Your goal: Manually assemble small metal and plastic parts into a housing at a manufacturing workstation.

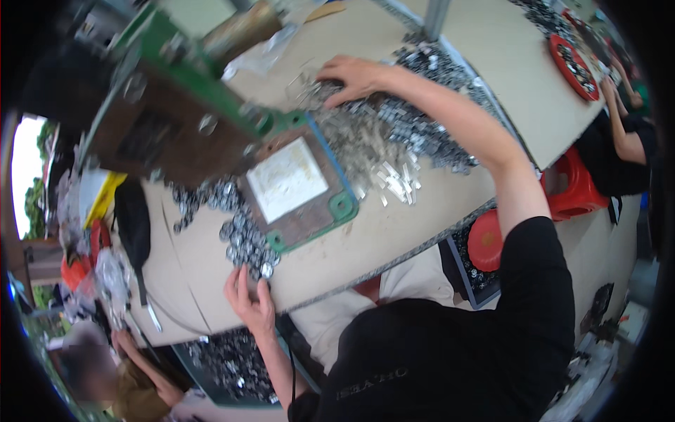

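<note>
My right hand (pixel 354 77) reaches across the table to a heap of thin metal strips (pixel 365 141), its fingers spread and bent over the far end of the heap. Fine wire-like pieces (pixel 302 88) lie by those fingertips. My left hand (pixel 252 301) is at the table's near edge, thumb and fingers apart, beside a cluster of shiny round metal parts (pixel 246 235). I see nothing held in either hand. Between them stands a green press (pixel 218 91), with a white plate (pixel 287 179) on its base. Brighter strips (pixel 399 183) lie loose near the base.
Small square metal pieces (pixel 429 137) spread to the right of the strips. Below the table edge are a bin of dark metal parts (pixel 228 369) and a red round lid (pixel 486 240). One person sits at lower left; another works at far right by a red tray (pixel 555 53).
</note>
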Tool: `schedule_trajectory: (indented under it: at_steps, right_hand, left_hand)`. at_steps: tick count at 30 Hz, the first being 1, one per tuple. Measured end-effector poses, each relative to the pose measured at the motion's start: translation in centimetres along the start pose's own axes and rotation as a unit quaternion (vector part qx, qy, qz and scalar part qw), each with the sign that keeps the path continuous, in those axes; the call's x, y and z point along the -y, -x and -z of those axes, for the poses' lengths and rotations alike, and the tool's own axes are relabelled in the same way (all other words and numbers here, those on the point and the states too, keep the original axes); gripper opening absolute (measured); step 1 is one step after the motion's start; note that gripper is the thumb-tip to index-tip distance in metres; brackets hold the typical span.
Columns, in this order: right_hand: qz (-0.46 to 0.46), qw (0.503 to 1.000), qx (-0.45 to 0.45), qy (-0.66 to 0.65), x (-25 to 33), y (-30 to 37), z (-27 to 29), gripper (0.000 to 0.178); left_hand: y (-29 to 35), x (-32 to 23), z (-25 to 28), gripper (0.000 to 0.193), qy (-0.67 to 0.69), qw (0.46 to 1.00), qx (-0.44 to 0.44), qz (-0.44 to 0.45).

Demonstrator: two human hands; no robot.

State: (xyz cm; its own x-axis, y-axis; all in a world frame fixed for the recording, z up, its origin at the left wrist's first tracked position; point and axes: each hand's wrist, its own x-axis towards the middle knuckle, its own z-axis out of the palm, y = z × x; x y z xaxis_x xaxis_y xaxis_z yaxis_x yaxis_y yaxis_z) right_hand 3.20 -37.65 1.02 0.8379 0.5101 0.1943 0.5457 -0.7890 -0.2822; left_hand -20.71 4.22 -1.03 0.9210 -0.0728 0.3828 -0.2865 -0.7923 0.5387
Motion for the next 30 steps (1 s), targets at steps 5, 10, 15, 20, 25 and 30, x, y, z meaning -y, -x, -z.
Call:
schedule_trajectory:
  at_steps: [5,10,15,20,25,30]
  right_hand:
    - [-0.082,0.996,0.002,0.016,1.6,6.1,3.2,0.042]
    - [-0.071,0.973,-0.184,0.117,7.6,9.5,3.0,0.04]
    - [0.041,0.952,-0.289,-0.087,23.2,10.9,-1.0,0.032]
    - [0.001,0.975,-0.17,-0.147,35.1,7.5,-7.9,0.064]
    - [-0.046,0.983,-0.175,-0.044,36.2,1.6,-12.7,0.075]
    - [-0.133,0.963,-0.232,-0.023,35.3,-0.8,-13.8,0.077]
  left_hand:
    - [-1.2,-0.8,0.4,0.071,-0.039,0.996,0.064,-0.041]
    - [-1.3,-1.3,0.7,0.104,-0.119,0.987,0.096,-0.053]
    - [-1.8,0.3,1.0,0.101,-0.091,0.989,0.103,-0.049]
    - [-7.6,3.2,0.2,0.044,0.239,0.97,0.054,0.0]
    - [-17.3,4.8,-2.6,0.038,0.17,0.966,0.104,-0.165]
    - [-17.1,6.3,-3.1,0.039,0.172,0.936,0.245,-0.187]
